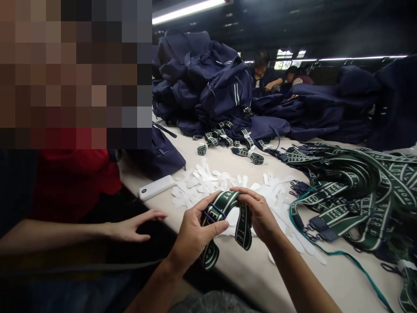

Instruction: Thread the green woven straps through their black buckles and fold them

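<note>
A green strap (pixel 243 226) with white lettering and pale edge stripes is held above the table's front edge, folded in loops. My left hand (pixel 198 226) grips its left part beside a dark slider, the thumb lying across the front. At the top of the right loop, my right hand (pixel 256 208) pinches the strap between thumb and fingers. The loops hang below both hands. Under and behind them lie many white paper-like strips (pixel 195 187) in a loose heap.
Navy bags (pixel 221 82) are piled at the back. Many green straps (pixel 365 187) lie heaped at right, with a teal cord (pixel 355 256). Several bundled straps (pixel 249 154) sit mid-table. A white device (pixel 157 188) lies near another person's open hand (pixel 133 226) at left. Other people are behind.
</note>
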A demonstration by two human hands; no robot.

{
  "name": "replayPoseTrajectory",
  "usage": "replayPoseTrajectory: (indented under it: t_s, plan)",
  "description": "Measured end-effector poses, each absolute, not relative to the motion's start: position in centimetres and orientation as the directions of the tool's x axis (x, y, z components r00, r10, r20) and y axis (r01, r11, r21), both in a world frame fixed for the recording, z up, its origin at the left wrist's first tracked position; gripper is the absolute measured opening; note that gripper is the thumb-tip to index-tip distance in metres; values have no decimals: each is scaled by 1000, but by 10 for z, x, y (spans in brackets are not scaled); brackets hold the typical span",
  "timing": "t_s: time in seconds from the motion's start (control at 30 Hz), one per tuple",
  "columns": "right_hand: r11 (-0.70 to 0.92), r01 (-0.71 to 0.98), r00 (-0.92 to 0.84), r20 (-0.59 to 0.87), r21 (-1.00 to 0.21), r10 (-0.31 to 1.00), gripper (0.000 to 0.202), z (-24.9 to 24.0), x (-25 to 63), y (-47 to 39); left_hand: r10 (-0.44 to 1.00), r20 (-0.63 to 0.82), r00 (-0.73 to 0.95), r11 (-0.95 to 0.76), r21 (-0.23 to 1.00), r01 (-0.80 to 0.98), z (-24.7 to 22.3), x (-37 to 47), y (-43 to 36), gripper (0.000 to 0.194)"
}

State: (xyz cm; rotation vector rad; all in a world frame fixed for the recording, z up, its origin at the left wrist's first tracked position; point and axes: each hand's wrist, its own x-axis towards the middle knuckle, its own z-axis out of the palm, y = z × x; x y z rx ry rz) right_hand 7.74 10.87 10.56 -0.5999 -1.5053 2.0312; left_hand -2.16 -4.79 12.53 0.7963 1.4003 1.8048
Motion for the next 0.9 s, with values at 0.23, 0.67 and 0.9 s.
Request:
replayPoseTrajectory:
  t_s: [0.23, 0.67, 0.9]
  plan:
    - [97, -49, -792, 98, -994, 602, 59, 113, 95, 57, 728, 94, -679, -213, 972, -94, 133, -17, -44, 62]
    - [-6, -50, -829, 38, -999, 558, 81, 102, 88, 44, 722, 150, -676, -260, 964, -64, 129, -18, -26, 40]
    - [-463, -111, -676, -275, -879, 684, 52, 93, 133, 78, 523, 352, -776, 480, 631, 610, 74, -171, -46, 33]
